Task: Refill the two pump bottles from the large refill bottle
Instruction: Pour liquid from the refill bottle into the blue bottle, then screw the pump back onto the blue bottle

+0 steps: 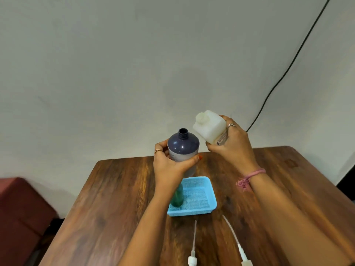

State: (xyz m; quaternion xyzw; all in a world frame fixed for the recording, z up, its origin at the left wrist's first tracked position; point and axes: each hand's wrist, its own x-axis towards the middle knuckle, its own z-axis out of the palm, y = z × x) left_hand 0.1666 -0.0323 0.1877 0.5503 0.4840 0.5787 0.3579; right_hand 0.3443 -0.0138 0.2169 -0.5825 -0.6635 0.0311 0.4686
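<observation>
Both pumps (193,244) are off, lying on the table (119,189). My left hand (169,166) is wrapped round the open purple bottle (182,146), right hand (230,144) gripping the refill (210,127), tilted just beside it. No pour yet afaict. Green bottle (177,197) waits in the tray (203,189).

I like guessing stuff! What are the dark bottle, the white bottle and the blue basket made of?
Dark bottle: probably hard plastic, glossy, since small bright highlights sit on its shoulder.
White bottle: likely softer plastic, milky and slightly see-through, with a dull sheen.
Blue basket: looks like moulded plastic, matte, with a fine mesh of holes in floor and walls.
Table beneath: wood-look grain; whether it is real wood is unclear.
</observation>
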